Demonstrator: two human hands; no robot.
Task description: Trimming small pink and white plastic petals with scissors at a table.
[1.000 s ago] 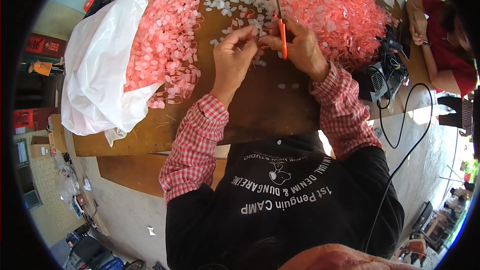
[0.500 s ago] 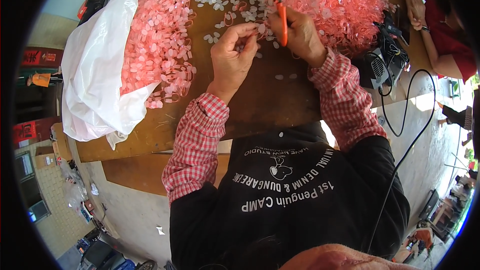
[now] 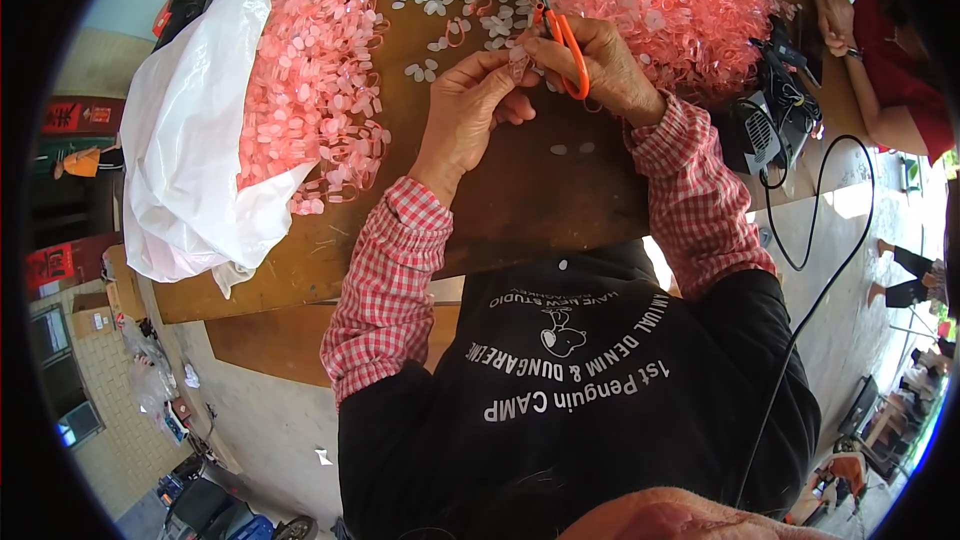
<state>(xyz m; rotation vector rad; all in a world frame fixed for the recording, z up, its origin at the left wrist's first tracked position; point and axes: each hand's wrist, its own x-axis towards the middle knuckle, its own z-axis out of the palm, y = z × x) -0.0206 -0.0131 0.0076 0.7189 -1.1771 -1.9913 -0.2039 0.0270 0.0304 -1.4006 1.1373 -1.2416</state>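
My left hand [image 3: 470, 110] pinches a small pale plastic piece [image 3: 518, 62] between thumb and fingertips above the brown wooden table [image 3: 520, 200]. My right hand [image 3: 600, 65] grips orange-handled scissors [image 3: 555, 25], blades pointing up and away, right beside that piece. Both hands meet near the table's middle. Loose white trimmed pieces [image 3: 430, 0] lie scattered just beyond the fingers.
A heap of pink plastic pieces [image 3: 310, 90] spills from a white plastic bag [image 3: 190, 150] at left. A larger pink pile [image 3: 680, 0] covers the far right. Another person's arm in a red sleeve [image 3: 880, 70] rests at the right edge near a black device with cables [image 3: 775, 130].
Both hands have stayed together at the same spot on the table; the fingers of my left hand have shifted slightly on the small piece. The scissors remain in my right hand.
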